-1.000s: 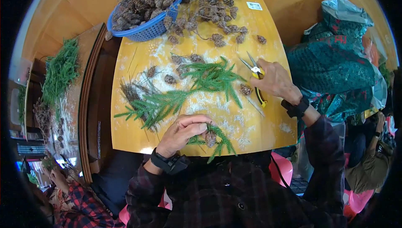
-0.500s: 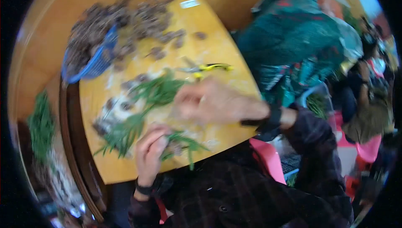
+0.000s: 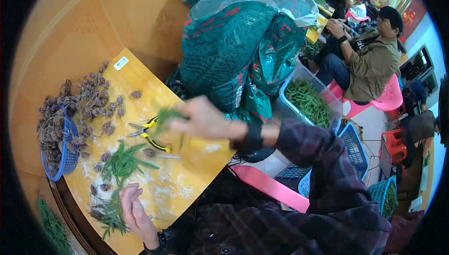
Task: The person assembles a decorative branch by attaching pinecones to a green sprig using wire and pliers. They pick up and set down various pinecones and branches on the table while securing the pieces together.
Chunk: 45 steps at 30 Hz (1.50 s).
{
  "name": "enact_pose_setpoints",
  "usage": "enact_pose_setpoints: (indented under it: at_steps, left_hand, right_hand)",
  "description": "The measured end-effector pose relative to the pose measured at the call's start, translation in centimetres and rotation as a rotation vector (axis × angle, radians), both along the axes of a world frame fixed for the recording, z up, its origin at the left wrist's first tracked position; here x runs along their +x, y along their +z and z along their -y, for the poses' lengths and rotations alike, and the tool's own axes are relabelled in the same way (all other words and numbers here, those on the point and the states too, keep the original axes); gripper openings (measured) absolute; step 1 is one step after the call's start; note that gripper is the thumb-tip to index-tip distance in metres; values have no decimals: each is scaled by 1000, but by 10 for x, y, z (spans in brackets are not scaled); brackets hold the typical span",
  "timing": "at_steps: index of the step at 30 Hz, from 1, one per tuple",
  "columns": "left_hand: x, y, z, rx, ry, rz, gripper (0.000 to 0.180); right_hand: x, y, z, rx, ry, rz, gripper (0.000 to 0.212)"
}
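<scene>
My right hand (image 3: pixel 203 118), smeared by motion, is raised over the right part of the yellow table (image 3: pixel 196 168), closed on a green artificial pine sprig (image 3: pixel 167 115). My left hand (image 3: pixel 134 210) stands open at the table's near left edge, fingers stretched out, nothing visible in it. Beside it lie more green sprigs (image 3: pixel 120 162), their lower part running along the hand. Pliers (image 3: pixel 149 133) with yellow-and-black handles rest near the sprig in my right hand. Several brown pine cones (image 3: pixel 96 97) are spread at the far left, some heaped in a blue basket (image 3: pixel 71 154).
Large green plastic bags (image 3: pixel 224 49) stand beyond the table. To the right are a clear bin (image 3: pixel 311 100) of green sprigs, blue crates (image 3: pixel 353 149) and a pink stool (image 3: pixel 269 187). A person (image 3: pixel 369 63) sits farther right. White powder dusts the tabletop.
The view has swung toward the right. My right hand has lifted away from the left hand with a sprig in it. My left hand's fingers have straightened and let go of the greenery.
</scene>
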State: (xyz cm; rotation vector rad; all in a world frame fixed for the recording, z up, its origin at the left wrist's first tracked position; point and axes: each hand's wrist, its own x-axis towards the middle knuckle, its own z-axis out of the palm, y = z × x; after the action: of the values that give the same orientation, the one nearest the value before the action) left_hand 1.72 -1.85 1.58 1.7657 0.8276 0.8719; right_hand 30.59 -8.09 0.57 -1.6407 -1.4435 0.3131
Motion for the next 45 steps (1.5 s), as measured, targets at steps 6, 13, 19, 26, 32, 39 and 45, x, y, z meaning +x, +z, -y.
enact_pose_setpoints:
  at_steps: [6,13,19,26,32,39,45]
  left_hand:
    - [-8,-6,0,35,-117,-91,19]
    - [-19,-4,-1,-21,-100,-123,16]
    - [-21,-18,-5,-96,-181,-43,15]
    - [-40,-21,-8,-65,-221,-1,13]
    - [-54,-13,-13,-126,-231,7,15]
    - [-68,-24,-20,-150,-195,34,13]
    - [-64,-26,-23,-135,-208,3,13]
  right_hand:
    - [145,-53,98,-323,-738,164,29]
    - [236,-125,243,-877,-1156,336,65]
    - [157,-77,106,-67,-710,299,22]
    - [-65,10,-71,24,198,209,10]
    - [-130,17,-125,-46,463,559,19]
    - [-128,33,-135,-140,325,210,15]
    - [-110,30,-124,-42,382,-477,18]
